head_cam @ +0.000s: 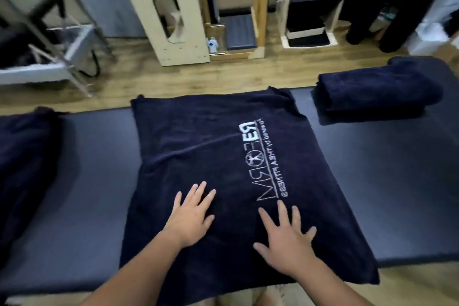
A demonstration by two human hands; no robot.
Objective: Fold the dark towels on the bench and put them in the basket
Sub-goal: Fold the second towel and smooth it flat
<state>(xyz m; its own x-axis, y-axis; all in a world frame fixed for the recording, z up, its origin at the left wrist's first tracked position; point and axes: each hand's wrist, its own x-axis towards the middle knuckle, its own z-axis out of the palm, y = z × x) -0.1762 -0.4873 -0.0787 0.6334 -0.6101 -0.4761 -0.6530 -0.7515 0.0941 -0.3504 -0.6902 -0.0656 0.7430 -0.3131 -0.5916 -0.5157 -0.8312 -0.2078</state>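
A dark navy towel (198,151) with white lettering lies spread flat across the dark padded bench (372,194), its near edge hanging over the bench front. My left hand (191,216) rests palm down on the towel's near left part, fingers spread. My right hand (285,238) lies flat beside it, just below the lettering, fingers also apart. A folded dark towel (372,92) sits at the bench's far right. Another dark towel (22,156) lies heaped at the left end. No basket is in sight.
Beyond the bench is wooden floor (124,99). A metal-framed rack (57,57) stands at far left, a pale wooden panel (171,15) at centre back, and a white shelf unit (313,5) with dark items at back right.
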